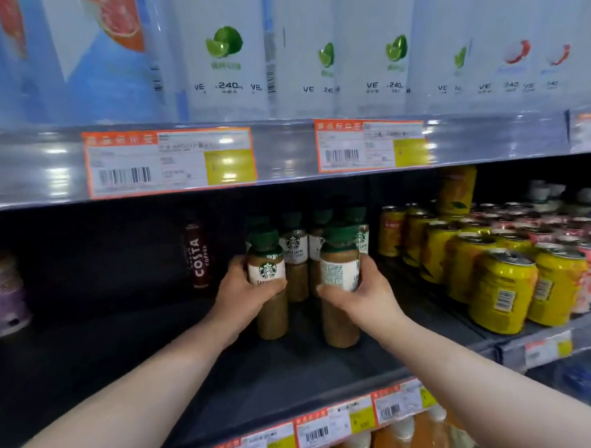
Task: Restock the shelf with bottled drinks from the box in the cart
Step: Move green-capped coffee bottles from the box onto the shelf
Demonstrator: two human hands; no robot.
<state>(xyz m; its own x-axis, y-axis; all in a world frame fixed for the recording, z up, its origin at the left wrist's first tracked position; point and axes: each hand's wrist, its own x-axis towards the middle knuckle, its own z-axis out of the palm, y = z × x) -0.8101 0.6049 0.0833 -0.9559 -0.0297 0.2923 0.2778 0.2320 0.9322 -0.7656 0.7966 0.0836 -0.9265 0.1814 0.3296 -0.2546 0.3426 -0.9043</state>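
2 coffee bottles are held at once over the middle of the shelf, some way in from its front edge. The left bottle is gripped by the left hand, with fingers and thumb curled round the label band. The right bottle is gripped the same way by the right hand. Both bottles are upright and apart from each other, just in front of the back row of like bottles. Whether their bases rest on the shelf cannot be told. A Costa bottle stands further toward the left end, and cans are packed toward the right end. Box and cart are not in view.

The bottles look full, so they are judged fairly heavy for their width, stiff and smooth-walled. Glass or plastic cannot be told, so they are best treated as breakable. The label band is judged the best hold: it sits around mid-height, and the label should give more friction than the bare wall. The narrow bases suggest easy tipping, so a knock against the back row is to be avoided.
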